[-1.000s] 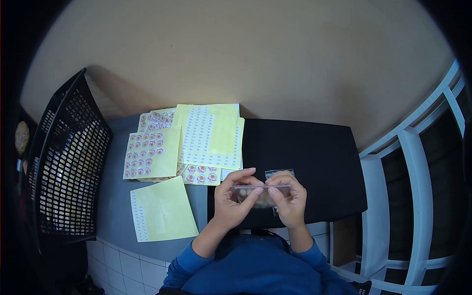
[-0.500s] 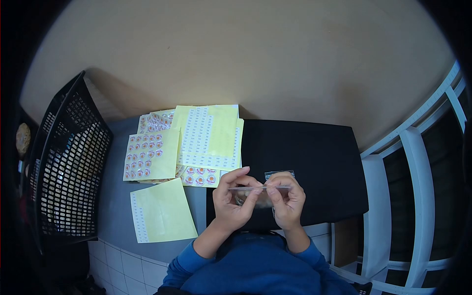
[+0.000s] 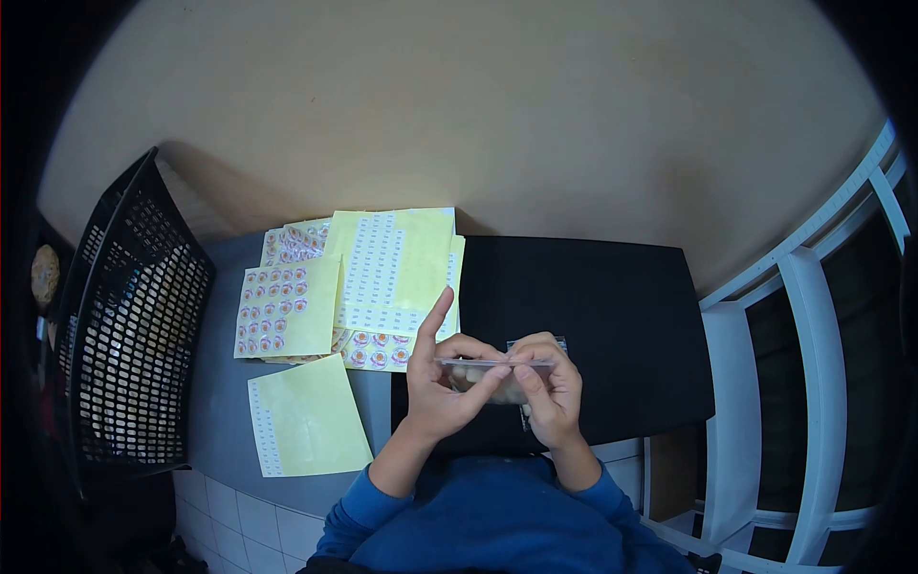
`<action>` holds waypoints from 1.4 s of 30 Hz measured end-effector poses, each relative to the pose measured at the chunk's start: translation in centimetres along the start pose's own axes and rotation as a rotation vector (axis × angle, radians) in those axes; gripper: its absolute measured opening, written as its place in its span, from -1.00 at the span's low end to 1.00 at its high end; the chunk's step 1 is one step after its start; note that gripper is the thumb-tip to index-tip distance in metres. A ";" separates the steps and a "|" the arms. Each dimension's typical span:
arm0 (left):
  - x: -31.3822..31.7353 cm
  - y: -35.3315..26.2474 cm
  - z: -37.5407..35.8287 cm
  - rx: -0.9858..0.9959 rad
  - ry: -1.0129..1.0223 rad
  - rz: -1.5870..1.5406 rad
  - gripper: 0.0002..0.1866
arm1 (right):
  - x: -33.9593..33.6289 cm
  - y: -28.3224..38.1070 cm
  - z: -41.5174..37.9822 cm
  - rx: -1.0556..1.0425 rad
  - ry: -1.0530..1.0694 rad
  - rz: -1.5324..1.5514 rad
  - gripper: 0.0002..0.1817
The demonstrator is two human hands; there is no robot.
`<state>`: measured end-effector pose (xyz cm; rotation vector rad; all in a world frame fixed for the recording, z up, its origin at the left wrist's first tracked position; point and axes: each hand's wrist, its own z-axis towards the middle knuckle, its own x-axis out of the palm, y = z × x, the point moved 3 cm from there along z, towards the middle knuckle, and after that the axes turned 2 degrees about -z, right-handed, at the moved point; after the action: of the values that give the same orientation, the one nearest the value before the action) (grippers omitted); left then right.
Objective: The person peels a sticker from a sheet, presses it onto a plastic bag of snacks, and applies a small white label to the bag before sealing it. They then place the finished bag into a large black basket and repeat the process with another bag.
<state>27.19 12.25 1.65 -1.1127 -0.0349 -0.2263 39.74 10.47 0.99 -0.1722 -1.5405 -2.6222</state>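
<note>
Low over the black part of the table, a small clear plastic bag [image 3: 478, 375] with pale pieces inside is held along its top edge by both hands. My left hand [image 3: 445, 387] pinches that edge between thumb and fingers, its index finger raised. Beside it, my right hand [image 3: 552, 390] pinches the same edge, the fingertips of both hands nearly touching. Partly hidden beneath my right hand lies another clear packet [image 3: 560, 342] on the black surface. The bag's lower part is blurred.
Left of my hands are yellow sticker sheets [image 3: 426, 263], some with round printed stickers. A separate label sheet [image 3: 311, 421] lies nearer on the grey surface. A black mesh basket [image 3: 143, 325] stands at the left, and a white rack [image 3: 813, 383] at the right.
My left index finger has lifted away from the bag and points up. Both hands and the bag have shifted slightly left in view, as have the sheets.
</note>
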 end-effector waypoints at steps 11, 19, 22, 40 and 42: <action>1.2 1.0 -1.0 -0.010 -0.048 -0.010 -0.24 | -1.2 -0.4 -0.6 -0.077 -0.059 -0.116 -0.94; 0.7 1.9 -2.0 -0.114 -0.096 0.046 -0.25 | -1.9 -1.1 -1.5 -0.043 -0.128 -0.255 -0.95; 0.7 1.8 -2.0 -0.120 -0.116 0.014 -0.26 | -1.9 -0.9 -1.6 -0.022 -0.140 -0.273 -0.94; -1.7 0.0 -2.6 0.035 0.140 0.162 -0.24 | -1.4 -0.3 -0.5 -0.042 0.077 -0.202 -0.97; -1.9 -0.2 -2.3 0.038 0.165 0.166 -0.22 | -1.5 -0.2 -0.4 -0.021 0.055 -0.214 -0.94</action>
<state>25.11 10.41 0.56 -1.0500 0.1988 -0.1680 41.23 10.29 0.43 0.0671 -1.5948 -2.7775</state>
